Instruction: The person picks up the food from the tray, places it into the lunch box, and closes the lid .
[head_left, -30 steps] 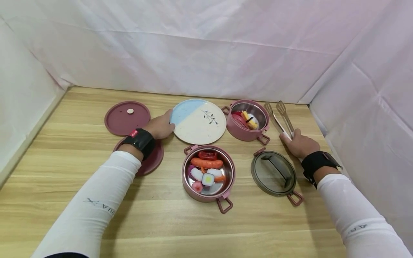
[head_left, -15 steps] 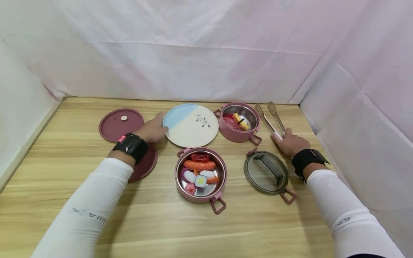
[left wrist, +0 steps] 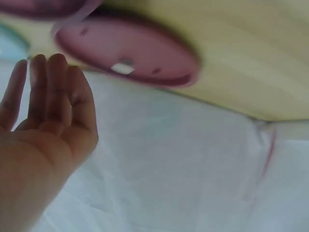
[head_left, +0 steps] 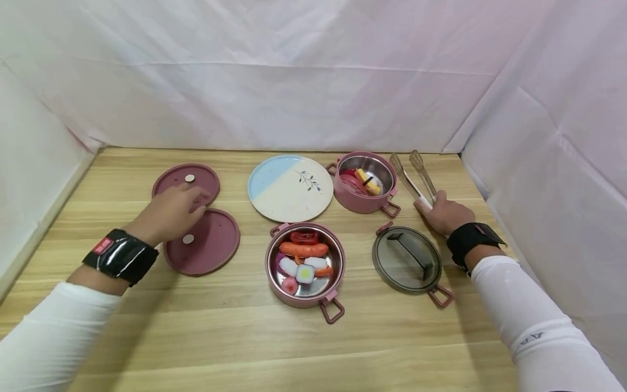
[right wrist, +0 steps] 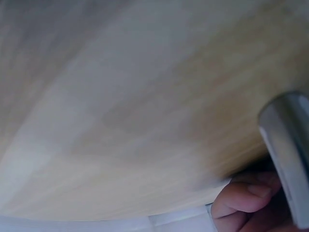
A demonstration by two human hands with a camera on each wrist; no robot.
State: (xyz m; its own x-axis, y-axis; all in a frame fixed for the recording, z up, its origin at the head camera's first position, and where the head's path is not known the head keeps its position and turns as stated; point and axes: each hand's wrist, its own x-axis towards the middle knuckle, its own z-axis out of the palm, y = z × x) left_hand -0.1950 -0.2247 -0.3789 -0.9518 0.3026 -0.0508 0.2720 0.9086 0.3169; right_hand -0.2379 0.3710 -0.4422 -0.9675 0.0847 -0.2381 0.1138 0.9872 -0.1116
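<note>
In the head view my left hand (head_left: 171, 213) hovers over two round plum lids, its fingers loosely bent and holding nothing. It partly covers the far lid (head_left: 208, 179); the near lid (head_left: 215, 245) has a white knob. The left wrist view shows the same hand with fingers extended beside a plum lid (left wrist: 135, 48). At the right, my right hand (head_left: 448, 214) grips metal tongs (head_left: 416, 189) by the handle end, their slotted tips spread apart and pointing to the back wall. Their metal end (right wrist: 285, 150) rises beside curled fingers in the right wrist view.
A blue-and-cream plate (head_left: 289, 190) lies at the back centre. Beside it stands a small pink pot (head_left: 357, 206) with toy food. A second pot (head_left: 294, 301), in front, holds a sausage and sushi pieces. A dark transparent lid (head_left: 406, 258) lies right. White cloth walls (head_left: 274, 103) enclose the table.
My left hand has left the plate's left edge and moved left and nearer, over the plum lids. The right hand keeps its grip on the tongs. The head view has shifted slightly.
</note>
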